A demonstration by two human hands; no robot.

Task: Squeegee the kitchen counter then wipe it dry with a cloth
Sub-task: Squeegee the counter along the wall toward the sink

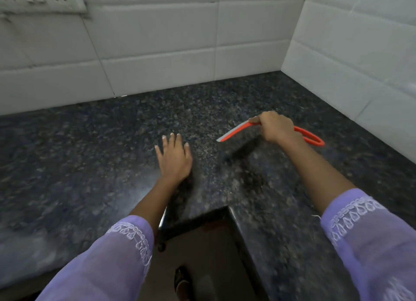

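So the right hand [275, 126] has its fingers wrapped around the orange squeegee [270, 132], gripping it near where the blade meets the handle. The blade with its pale rubber edge angles down to the left, with a dark shadow on the table [90, 165] right under it, though I can't tell if the edge actually touches the stone. The looped handle sticks out to the right, behind the hand. The left hand [173, 156] is flat, fingers spread and straight, palm down on the dark speckled granite near the middle, just left of the blade. White tiled walls [157, 42] meet in the far right corner. Both arms are in purple embroidered sleeves [108, 262].
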